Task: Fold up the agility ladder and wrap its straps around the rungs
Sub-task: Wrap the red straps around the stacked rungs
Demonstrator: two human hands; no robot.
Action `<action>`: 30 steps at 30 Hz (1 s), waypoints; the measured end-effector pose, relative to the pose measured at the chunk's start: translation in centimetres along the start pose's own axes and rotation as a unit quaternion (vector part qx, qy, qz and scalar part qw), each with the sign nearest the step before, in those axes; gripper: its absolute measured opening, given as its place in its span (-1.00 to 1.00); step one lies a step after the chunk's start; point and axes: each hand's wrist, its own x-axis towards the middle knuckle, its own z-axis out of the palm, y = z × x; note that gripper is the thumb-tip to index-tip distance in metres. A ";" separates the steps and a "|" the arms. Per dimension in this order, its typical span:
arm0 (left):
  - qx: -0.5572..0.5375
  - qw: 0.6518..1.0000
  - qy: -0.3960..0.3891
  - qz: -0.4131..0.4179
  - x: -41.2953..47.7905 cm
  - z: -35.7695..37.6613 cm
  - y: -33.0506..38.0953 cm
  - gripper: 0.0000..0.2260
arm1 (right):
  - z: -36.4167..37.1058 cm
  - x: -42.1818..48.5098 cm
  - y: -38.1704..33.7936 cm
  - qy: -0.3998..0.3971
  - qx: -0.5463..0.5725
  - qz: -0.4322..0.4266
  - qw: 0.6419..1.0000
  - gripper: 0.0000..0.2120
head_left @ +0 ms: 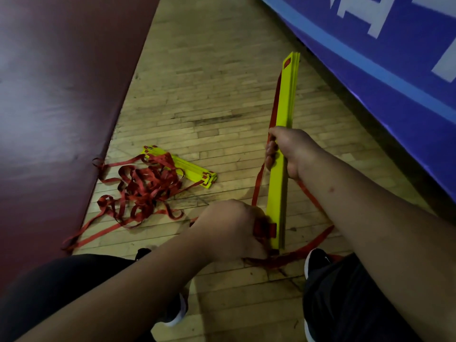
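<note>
A stack of yellow rungs (pixel 283 99) is held above the wooden floor (pixel 209 82), with its length pointing away from the person. The stack is gripped around its middle by the right hand (pixel 286 151), whose fingers are curled over the left edge. At the near end of the stack a red strap (pixel 265 229) is laid across the rungs, and it is held there by the curled fingers of the left hand (pixel 229 225), which touches the left edge of the stack. More loose strap hangs from both sides of the stack and lies on the floor under its near end. Well to the left of the stack, a second bundle of rungs (pixel 190 170) lies on the floor beside a tangled heap of straps (pixel 143 191). Farther left of the stack the floor is bordered by a dark red mat (pixel 54 95). To the right of the stack, close to its far end, the floor is closed by a blue panel (pixel 382 58). Bare floor is seen between the stack and the heap. A black shoe (pixel 317 261) stands just beside the near end of the stack.
</note>
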 end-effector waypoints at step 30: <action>-0.189 0.981 -0.049 0.001 0.4 -5.2 -8.0 -0.75 | -1.7 -1.8 -0.4 0.038 -0.250 -0.210 0.944 -0.30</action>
